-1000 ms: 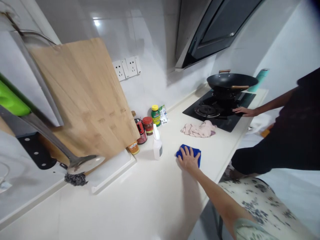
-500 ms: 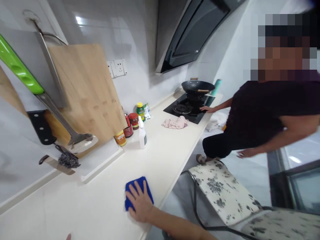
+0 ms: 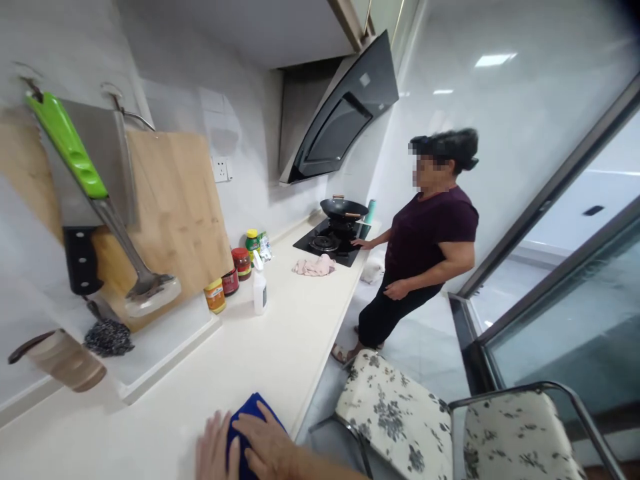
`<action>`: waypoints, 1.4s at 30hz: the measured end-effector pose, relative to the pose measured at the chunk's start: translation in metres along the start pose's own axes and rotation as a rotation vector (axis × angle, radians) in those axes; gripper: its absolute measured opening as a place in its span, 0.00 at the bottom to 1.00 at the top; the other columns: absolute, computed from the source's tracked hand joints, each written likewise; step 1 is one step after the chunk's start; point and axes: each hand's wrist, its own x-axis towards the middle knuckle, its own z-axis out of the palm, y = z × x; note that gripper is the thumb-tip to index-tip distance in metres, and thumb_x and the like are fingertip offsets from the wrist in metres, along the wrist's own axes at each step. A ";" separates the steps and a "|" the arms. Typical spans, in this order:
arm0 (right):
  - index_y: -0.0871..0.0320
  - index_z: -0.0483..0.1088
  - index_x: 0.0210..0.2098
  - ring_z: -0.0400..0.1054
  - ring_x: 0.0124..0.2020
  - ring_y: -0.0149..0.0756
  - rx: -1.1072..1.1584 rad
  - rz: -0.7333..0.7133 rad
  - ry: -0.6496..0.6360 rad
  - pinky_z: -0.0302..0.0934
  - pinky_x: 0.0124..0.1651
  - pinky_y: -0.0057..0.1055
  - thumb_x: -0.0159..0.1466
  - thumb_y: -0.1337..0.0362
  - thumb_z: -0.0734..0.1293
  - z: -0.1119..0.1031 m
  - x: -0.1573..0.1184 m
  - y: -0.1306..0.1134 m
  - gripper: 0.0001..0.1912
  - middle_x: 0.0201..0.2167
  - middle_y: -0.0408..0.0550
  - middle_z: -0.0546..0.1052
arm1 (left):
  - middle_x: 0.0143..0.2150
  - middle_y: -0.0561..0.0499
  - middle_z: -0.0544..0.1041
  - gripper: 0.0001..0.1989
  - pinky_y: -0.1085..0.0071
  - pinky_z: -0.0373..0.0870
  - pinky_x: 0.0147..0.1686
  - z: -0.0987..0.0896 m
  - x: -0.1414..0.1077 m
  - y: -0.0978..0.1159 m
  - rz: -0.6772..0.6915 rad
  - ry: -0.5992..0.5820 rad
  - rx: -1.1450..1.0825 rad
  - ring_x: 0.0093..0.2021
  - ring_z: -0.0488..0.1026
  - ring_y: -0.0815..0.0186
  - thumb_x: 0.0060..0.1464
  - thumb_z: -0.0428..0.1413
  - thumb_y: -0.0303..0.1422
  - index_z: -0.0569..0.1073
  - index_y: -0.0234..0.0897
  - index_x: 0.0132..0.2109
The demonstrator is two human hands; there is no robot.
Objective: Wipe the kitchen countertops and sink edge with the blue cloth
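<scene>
A blue cloth (image 3: 256,405) lies folded on the white countertop (image 3: 165,427) near its front edge. My right hand (image 3: 267,440) rests on the cloth, palm down with the fingers stretched out. Just left of it, my left hand (image 3: 214,447) is slightly blurred, its fingers extended at the cloth's left edge, partly cut off by the bottom of the view. Neither hand is wrapped around anything. Further along the counter stand a white spray bottle (image 3: 259,287) and a crumpled pink cloth (image 3: 315,265).
Jars (image 3: 241,263) line the wall beside a hanging cutting board (image 3: 175,207), cleaver and ladle (image 3: 150,290). A wok (image 3: 344,209) sits on the black stove (image 3: 320,243) under a range hood. Another person (image 3: 425,227) stands touching the stove. A floral chair (image 3: 395,400) is at right.
My left hand has come in from the bottom edge to beside the right hand at the blue cloth. The view has shifted, showing more of the room and the other person.
</scene>
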 end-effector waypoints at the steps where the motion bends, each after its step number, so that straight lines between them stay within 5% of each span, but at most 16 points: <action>1: 0.56 0.46 0.73 0.49 0.71 0.41 -0.051 -0.005 0.004 0.33 0.74 0.52 0.71 0.58 0.55 0.002 0.001 0.001 0.32 0.69 0.54 0.60 | 0.68 0.44 0.67 0.27 0.47 0.50 0.71 0.012 0.010 0.013 0.040 -0.019 -0.018 0.72 0.54 0.56 0.66 0.39 0.38 0.63 0.38 0.67; 4: 0.52 0.52 0.71 0.48 0.71 0.46 -0.231 -0.054 -0.055 0.36 0.73 0.55 0.66 0.60 0.62 0.006 0.004 0.003 0.35 0.70 0.53 0.59 | 0.68 0.46 0.66 0.26 0.48 0.56 0.70 0.036 0.021 0.032 0.098 -0.033 -0.038 0.73 0.52 0.53 0.66 0.39 0.39 0.69 0.39 0.64; 12: 0.55 0.57 0.68 0.49 0.70 0.46 -0.371 -0.122 -0.051 0.45 0.72 0.53 0.67 0.53 0.64 0.022 -0.010 0.004 0.33 0.70 0.55 0.60 | 0.66 0.47 0.69 0.26 0.52 0.52 0.73 0.054 -0.022 0.011 0.217 0.032 -0.042 0.73 0.52 0.57 0.64 0.42 0.35 0.65 0.40 0.67; 18: 0.56 0.54 0.70 0.50 0.71 0.41 -0.155 -0.183 -0.089 0.32 0.75 0.51 0.68 0.56 0.63 0.016 -0.023 0.001 0.33 0.70 0.55 0.59 | 0.75 0.40 0.51 0.31 0.45 0.55 0.70 0.038 -0.042 0.053 -0.053 0.080 -0.041 0.74 0.49 0.52 0.67 0.42 0.37 0.46 0.37 0.73; 22: 0.56 0.54 0.71 0.47 0.72 0.39 -0.078 -0.130 -0.067 0.32 0.75 0.49 0.67 0.62 0.60 0.013 -0.020 0.012 0.33 0.70 0.52 0.60 | 0.74 0.37 0.53 0.32 0.44 0.55 0.70 0.028 -0.047 0.067 -0.116 0.005 0.002 0.74 0.49 0.52 0.67 0.42 0.36 0.44 0.35 0.74; 26: 0.58 0.59 0.69 0.48 0.72 0.41 -0.202 0.064 0.027 0.32 0.74 0.50 0.65 0.67 0.56 0.000 -0.013 0.051 0.32 0.70 0.51 0.59 | 0.74 0.37 0.53 0.27 0.41 0.53 0.69 0.005 -0.078 0.045 -0.189 0.011 0.142 0.73 0.51 0.52 0.67 0.42 0.35 0.57 0.36 0.70; 34: 0.56 0.56 0.71 0.46 0.72 0.44 -0.523 0.263 0.053 0.31 0.72 0.58 0.68 0.67 0.51 -0.037 -0.020 0.143 0.32 0.71 0.48 0.57 | 0.77 0.42 0.42 0.36 0.34 0.38 0.69 -0.096 -0.188 0.003 -0.370 -0.021 0.487 0.75 0.35 0.42 0.57 0.56 0.49 0.60 0.44 0.69; 37: 0.57 0.55 0.71 0.44 0.73 0.47 -0.579 0.303 0.035 0.31 0.71 0.63 0.69 0.65 0.50 -0.032 -0.009 0.151 0.31 0.72 0.49 0.55 | 0.77 0.40 0.40 0.43 0.38 0.40 0.70 -0.111 -0.202 -0.002 -0.336 -0.081 0.510 0.75 0.37 0.41 0.51 0.59 0.54 0.59 0.45 0.70; 42: 0.62 0.56 0.70 0.42 0.72 0.49 -0.599 0.446 0.020 0.35 0.68 0.67 0.70 0.64 0.47 -0.011 0.042 0.138 0.31 0.72 0.55 0.55 | 0.77 0.38 0.40 0.53 0.44 0.42 0.71 -0.111 -0.201 -0.005 -0.266 -0.067 0.566 0.74 0.47 0.43 0.44 0.63 0.56 0.53 0.45 0.72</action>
